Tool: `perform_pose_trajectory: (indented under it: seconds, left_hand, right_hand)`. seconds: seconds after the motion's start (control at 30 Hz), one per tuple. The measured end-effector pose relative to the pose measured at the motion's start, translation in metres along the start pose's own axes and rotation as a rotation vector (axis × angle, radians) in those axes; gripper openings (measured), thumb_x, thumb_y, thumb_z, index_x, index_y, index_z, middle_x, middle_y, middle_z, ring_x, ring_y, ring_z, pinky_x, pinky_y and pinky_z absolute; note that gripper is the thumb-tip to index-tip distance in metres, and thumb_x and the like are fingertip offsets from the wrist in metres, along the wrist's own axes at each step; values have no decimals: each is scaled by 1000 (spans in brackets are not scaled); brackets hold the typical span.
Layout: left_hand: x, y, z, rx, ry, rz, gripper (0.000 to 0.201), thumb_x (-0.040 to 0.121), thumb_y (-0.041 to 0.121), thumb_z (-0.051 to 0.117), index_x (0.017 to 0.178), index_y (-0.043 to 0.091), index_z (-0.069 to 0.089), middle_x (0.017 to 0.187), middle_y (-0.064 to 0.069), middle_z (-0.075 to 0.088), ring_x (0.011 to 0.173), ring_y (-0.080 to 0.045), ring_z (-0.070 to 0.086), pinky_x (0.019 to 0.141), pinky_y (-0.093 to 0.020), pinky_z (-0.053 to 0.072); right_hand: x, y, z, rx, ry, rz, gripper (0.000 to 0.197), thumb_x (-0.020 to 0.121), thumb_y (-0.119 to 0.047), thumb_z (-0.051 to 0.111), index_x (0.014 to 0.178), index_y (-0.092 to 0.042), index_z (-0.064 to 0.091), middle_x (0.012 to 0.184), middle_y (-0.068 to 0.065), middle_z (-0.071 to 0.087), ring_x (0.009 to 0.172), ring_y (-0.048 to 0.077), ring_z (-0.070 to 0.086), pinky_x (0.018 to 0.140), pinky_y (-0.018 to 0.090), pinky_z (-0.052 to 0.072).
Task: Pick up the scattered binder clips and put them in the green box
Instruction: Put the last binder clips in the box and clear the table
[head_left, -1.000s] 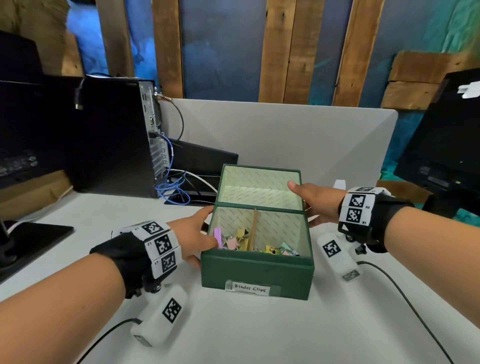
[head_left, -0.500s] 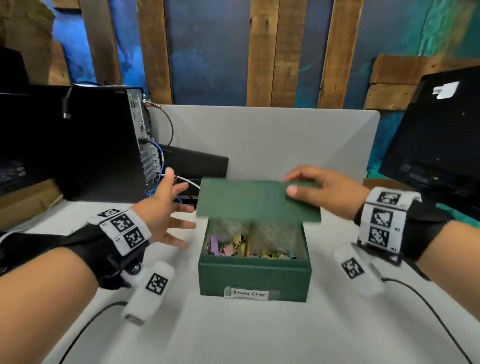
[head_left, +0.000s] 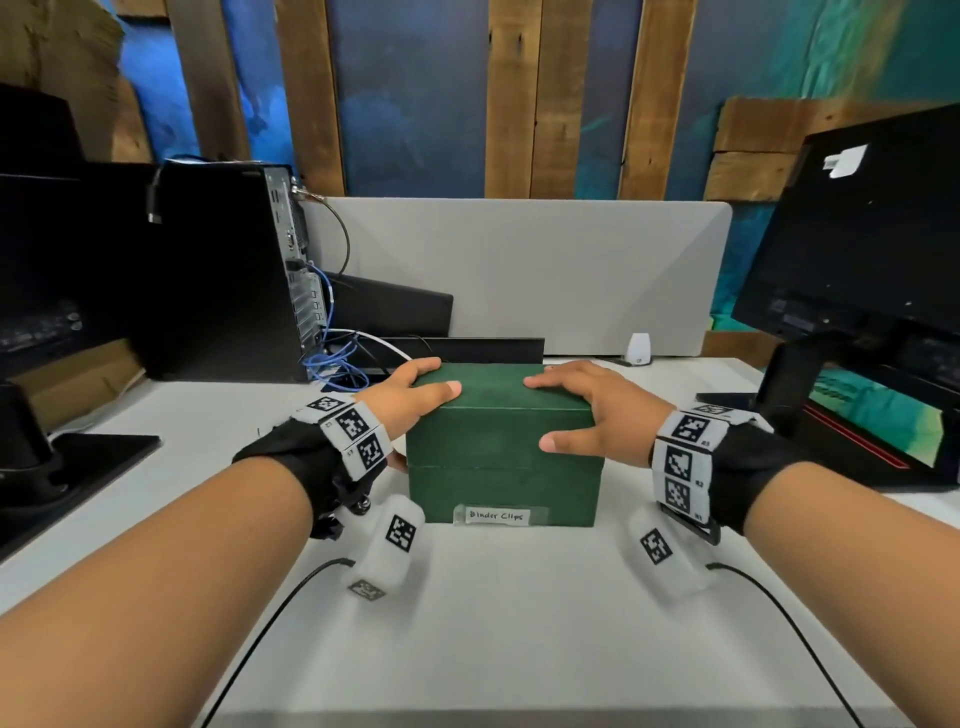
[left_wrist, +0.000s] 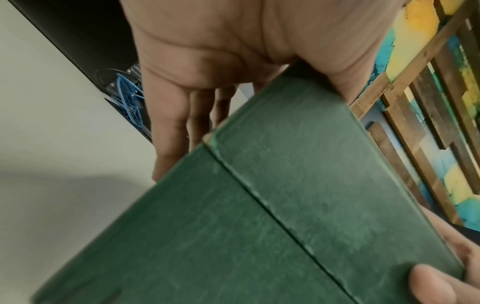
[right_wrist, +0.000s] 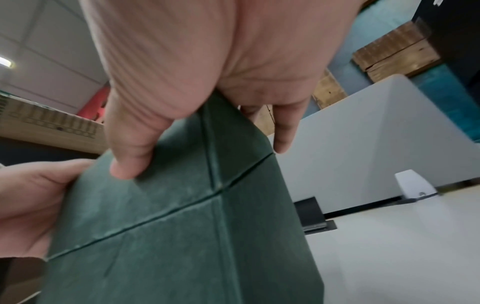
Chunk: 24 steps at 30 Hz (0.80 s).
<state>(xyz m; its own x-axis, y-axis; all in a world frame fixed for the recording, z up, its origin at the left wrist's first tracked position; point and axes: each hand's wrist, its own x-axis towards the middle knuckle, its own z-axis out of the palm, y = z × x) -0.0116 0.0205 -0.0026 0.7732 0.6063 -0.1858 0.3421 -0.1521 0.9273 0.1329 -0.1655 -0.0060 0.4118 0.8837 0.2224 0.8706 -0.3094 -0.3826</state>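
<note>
In the middle of the white table (head_left: 498, 623) sits the green box (head_left: 501, 467), with its lid (head_left: 511, 387) down. The left hand (head_left: 410, 400) and the right hand (head_left: 597, 410) each wrap over a top corner, fingers on the lid and thumbs on the front. No clips show on the table, so they are likely all inside. This looks like the last step, closing up. Next, just press the lid flat and let go.
</note>
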Motion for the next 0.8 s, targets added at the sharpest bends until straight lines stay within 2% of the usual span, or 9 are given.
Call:
perform_pose_trajectory:
  seconds: [0.13,0.27,0.37,0.43,0.53,0.6,0.67,0.73,0.8]
  left_hand:
    - [-1,-2,2,12,9,12,53,85,43,60,133,44,37,124,2,45,105,-23,50,78,-56,55]
    - [13,-2,0,10,5,21,55,86,42,60,135,43,35,126,3,45,101,-21,52,79,-53,55]
    - [27,0,0,-16,3,28,54,88,40,58,136,41,34,124,4,43,89,-13,53,72,-49,56]
    - [39,2,2,-30,16,38,53,89,37,56,137,38,34,122,5,41,82,-7,50,65,-42,55]
    - [55,4,2,-31,28,48,51,90,36,55,136,38,35,118,7,43,80,-5,50,62,-38,53]
    - [66,4,0,-37,21,33,48,90,36,55,134,40,35,109,10,47,81,-5,51,63,-38,53]
    - [75,4,-2,-58,17,10,45,91,35,55,131,42,36,99,18,48,83,-6,53,69,-41,53]
    - [82,4,-3,-77,12,8,44,90,34,55,129,44,37,99,22,47,85,-6,55,73,-43,54]
    - [89,5,-3,-82,6,-21,41,91,32,54,126,46,38,101,23,47,85,-6,55,67,-37,53]
  right_hand:
    - [2,3,1,16,17,20,66,76,-37,73,134,-38,42,145,-4,37,134,13,33,110,24,23]
    - [11,11,1,30,17,21,67,75,-38,74,134,-40,42,145,-4,37,135,14,32,115,31,23]
    - [24,19,3,38,30,17,67,75,-38,74,134,-40,43,146,-4,36,136,14,31,115,31,22]
    - [35,26,5,57,45,8,66,74,-38,74,133,-40,44,146,-4,37,136,14,31,115,32,22]
    - [51,37,8,85,67,4,65,73,-38,75,131,-41,46,144,-3,38,135,14,33,116,33,23]
    - [60,43,11,121,78,4,64,71,-37,76,128,-42,48,143,-3,39,135,15,33,115,33,23]
    - [68,47,11,144,76,11,64,70,-35,77,127,-44,47,144,-3,39,136,15,31,113,28,20]
    - [71,50,10,153,68,23,65,70,-35,78,126,-45,47,146,-6,37,137,14,27,110,25,16]
    - [74,53,10,176,53,44,64,69,-36,78,123,-50,44,146,-8,36,138,15,23,110,25,14]
